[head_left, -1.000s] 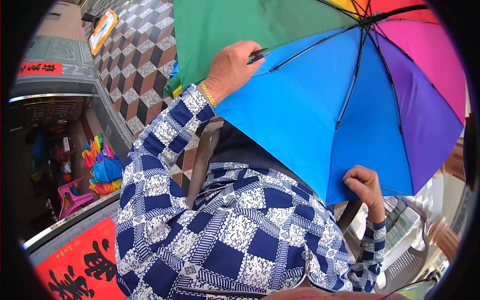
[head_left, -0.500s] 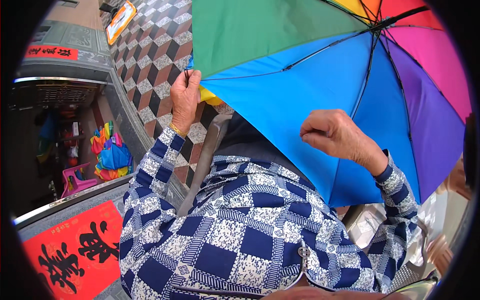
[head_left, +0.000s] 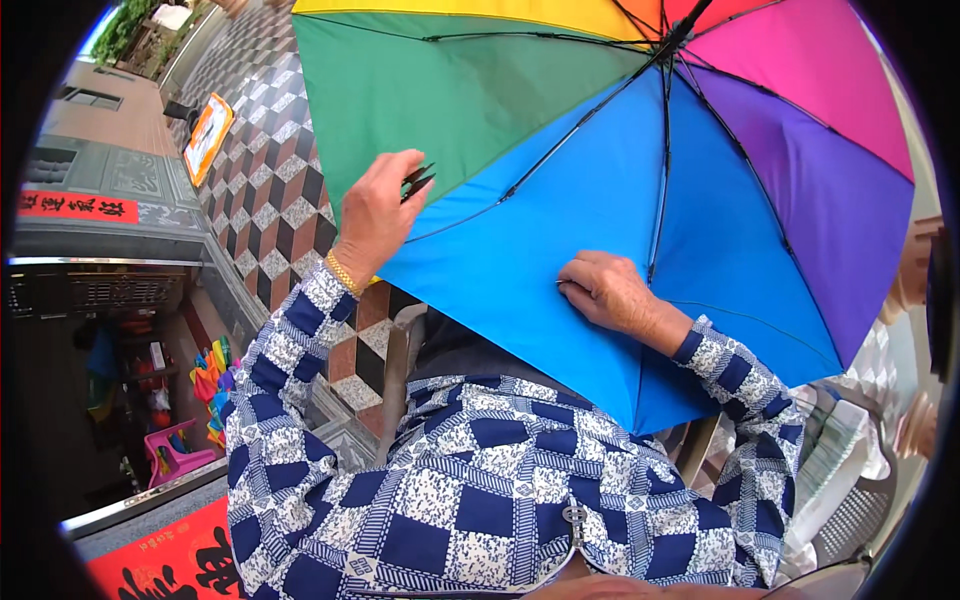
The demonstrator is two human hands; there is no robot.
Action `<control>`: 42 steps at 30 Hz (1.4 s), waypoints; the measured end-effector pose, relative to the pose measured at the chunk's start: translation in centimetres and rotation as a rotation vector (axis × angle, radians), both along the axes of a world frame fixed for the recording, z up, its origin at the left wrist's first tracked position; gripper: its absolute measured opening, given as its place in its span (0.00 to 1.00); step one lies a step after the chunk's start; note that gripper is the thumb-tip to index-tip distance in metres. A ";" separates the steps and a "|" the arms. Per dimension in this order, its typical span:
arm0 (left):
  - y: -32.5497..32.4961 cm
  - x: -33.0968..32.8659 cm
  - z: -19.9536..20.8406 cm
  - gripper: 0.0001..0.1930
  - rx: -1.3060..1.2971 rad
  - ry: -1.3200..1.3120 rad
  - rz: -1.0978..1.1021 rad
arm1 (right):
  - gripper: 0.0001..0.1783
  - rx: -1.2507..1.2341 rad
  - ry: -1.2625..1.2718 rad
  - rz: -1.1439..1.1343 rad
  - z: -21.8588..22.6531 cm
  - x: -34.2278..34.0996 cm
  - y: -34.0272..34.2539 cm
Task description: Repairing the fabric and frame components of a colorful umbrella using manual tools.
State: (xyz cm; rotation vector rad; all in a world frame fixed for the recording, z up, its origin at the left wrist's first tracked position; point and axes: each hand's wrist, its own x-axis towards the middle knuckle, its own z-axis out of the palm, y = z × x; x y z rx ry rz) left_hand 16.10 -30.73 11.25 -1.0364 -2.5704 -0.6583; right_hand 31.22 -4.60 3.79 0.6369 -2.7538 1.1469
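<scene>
An open rainbow umbrella [head_left: 590, 230] lies across my lap, its inner side, dark ribs and shaft facing me. My left hand [head_left: 378, 205] is over the border of the green and blue panels, closed on small black thread snips [head_left: 418, 182] whose dark points stick out past the fingers. My right hand [head_left: 622, 298] is at the blue panel beside a rib, thumb and forefinger pinched together. A tiny shiny tip shows at those fingertips, too small to name. From near this hand a thin dark thread [head_left: 765, 322] runs over the blue cloth toward the lower right.
At left, a doorway holds a pink plastic stool [head_left: 175, 455] and a heap of colourful folded cloth [head_left: 212, 385]. An orange-edged board [head_left: 209, 140] stands on the patterned tile floor [head_left: 270, 215]. A chair arm [head_left: 400, 350] is beside me; a whitish cloth [head_left: 840, 450] hangs at right.
The umbrella has shifted left in view, showing more of its green and yellow panels. My left hand has left the umbrella's corner, and the snips now show. My right hand has lowered toward the blue panel.
</scene>
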 end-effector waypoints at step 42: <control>19.0 -0.2 -7.9 0.09 0.737 -1.398 0.029 | 0.05 0.037 0.091 -0.665 1.7 -4.5 10.5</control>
